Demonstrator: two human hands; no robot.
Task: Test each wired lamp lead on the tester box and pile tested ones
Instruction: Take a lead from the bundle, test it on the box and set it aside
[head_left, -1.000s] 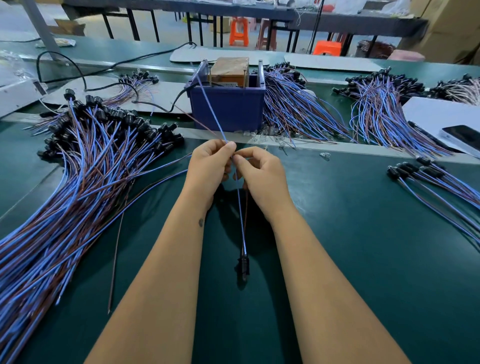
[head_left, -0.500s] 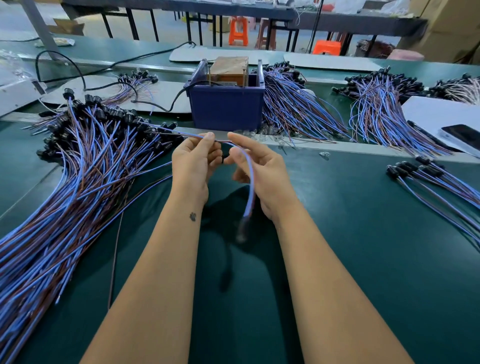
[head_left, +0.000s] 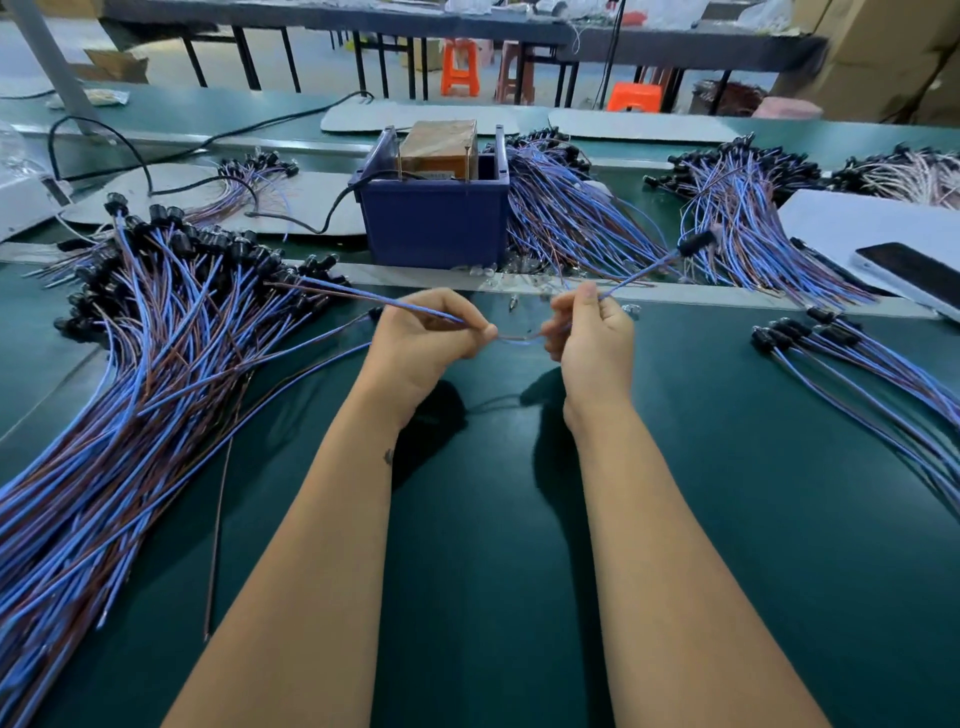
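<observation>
One lamp lead (head_left: 644, 270) with blue and brown wires and a black socket stretches across both my hands above the green mat. My left hand (head_left: 426, 343) pinches the wire near its bare end, which points left toward the big pile. My right hand (head_left: 592, 338) grips the wire further along, and the black socket (head_left: 696, 242) sticks up to the right. The blue tester box (head_left: 434, 223) with a brown block inside stands just behind my hands. A large pile of leads (head_left: 130, 374) lies to the left. A small pile of leads (head_left: 852, 364) lies at the right.
More bundles of leads (head_left: 571, 218) lie behind and right of the box. A phone (head_left: 909, 270) rests on a white sheet at far right. A black cable (head_left: 291, 218) runs into the box. One loose brown wire (head_left: 218, 530) lies on the mat (head_left: 493, 519).
The lead hung down from my hands with its socket near the mat. I have swung it up and spread my hands apart, so the socket now points up to the right.
</observation>
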